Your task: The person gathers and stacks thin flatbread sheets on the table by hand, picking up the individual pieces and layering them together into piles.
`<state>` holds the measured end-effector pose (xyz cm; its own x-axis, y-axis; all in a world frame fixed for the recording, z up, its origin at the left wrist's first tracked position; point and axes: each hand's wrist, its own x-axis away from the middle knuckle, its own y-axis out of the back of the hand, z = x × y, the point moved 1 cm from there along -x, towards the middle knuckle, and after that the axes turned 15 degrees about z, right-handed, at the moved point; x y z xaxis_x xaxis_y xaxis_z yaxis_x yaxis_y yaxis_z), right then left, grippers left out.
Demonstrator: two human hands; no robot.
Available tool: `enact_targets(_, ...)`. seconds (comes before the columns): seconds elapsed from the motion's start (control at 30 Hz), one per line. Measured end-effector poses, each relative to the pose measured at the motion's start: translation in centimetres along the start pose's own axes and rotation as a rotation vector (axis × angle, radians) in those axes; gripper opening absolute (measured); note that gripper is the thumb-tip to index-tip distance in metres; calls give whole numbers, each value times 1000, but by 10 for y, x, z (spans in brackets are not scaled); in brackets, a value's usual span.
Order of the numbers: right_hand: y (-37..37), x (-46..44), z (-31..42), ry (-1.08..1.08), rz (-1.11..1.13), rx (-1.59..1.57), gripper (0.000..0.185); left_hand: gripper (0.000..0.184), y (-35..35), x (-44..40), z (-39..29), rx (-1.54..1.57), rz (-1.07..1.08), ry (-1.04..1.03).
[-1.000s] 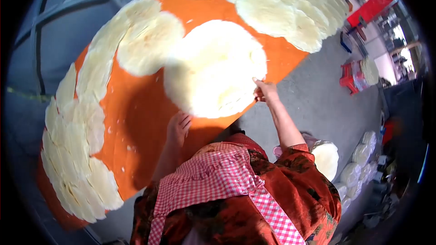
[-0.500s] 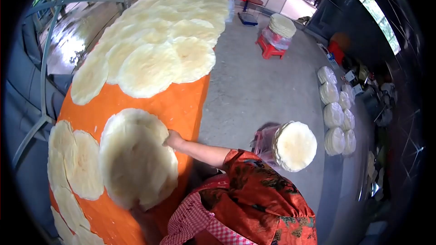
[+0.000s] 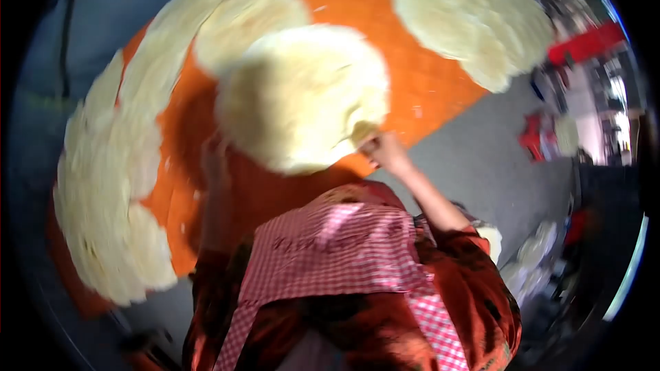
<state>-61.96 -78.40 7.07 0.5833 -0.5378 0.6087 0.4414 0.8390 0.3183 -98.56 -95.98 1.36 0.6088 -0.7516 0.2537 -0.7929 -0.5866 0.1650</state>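
A large, pale round flatbread (image 3: pixel 302 89) is in front of me over the orange table cover (image 3: pixel 433 103), its near right edge folded. My right hand (image 3: pixel 383 151) is closed on that folded edge. My left hand (image 3: pixel 214 154) is in shadow at the near left edge of the same flatbread. Its fingers are dark and blurred, so I cannot make out whether they grip. Another flatbread (image 3: pixel 254 20) lies just behind, partly covered by the one in front.
Overlapping flatbreads (image 3: pixel 113 192) line the table's left side, and more flatbreads (image 3: pixel 474 14) cover its far right. On the grey floor (image 3: pixel 498 144) to the right are a red stool (image 3: pixel 533 137) and plastic-wrapped packs (image 3: pixel 533 254).
My view has swung left and down, now showing both forearms and the checked apron. The flatbread has shifted toward the rows on the left, and its right edge is now folded at my right hand.
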Motion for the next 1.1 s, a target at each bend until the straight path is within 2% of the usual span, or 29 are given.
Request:
enact_targets(0.07, -8, 0, 23, 391, -256, 167, 18, 22, -9, 11, 3, 189, -54, 13)
enact_targets(0.13, -25, -2, 50, 407, -146, 376, 19, 23, -20, 28, 1, 350, -67, 22)
enact_targets(0.2, -49, -15, 65, 698, -86, 648, 38, 23, -21, 33, 0, 459, -27, 10)
enact_targets(0.27, -69, -29, 71, 704, -45, 905, 49, 21, -24, 42, -4, 544, 22, 19)
enact_targets(0.33, -80, -45, 70, 679, -22, 873, 51, 21, -27, 50, -8, 635, 99, 6)
enact_targets(0.53, -103, -66, 73, 646, 9, 886, 49, 26, -46, 70, 3, 871, 305, 166)
enact_targets(0.8, -109, -69, 80, 620, -81, 925, 48, 16, -69, 63, 3, 1153, 386, 227)
enact_targets(0.87, -109, -73, 86, 602, -82, 930, 50, 16, -74, 61, 2, 1139, 369, 239)
enact_targets(1.0, -107, -82, 89, 680, 57, 741, 53, 18, -84, 58, -6, 1083, 363, 210)
enact_targets(1.1, -98, -83, 100, 593, 160, 627, 51, 17, -93, 47, -1, 1093, 436, 225)
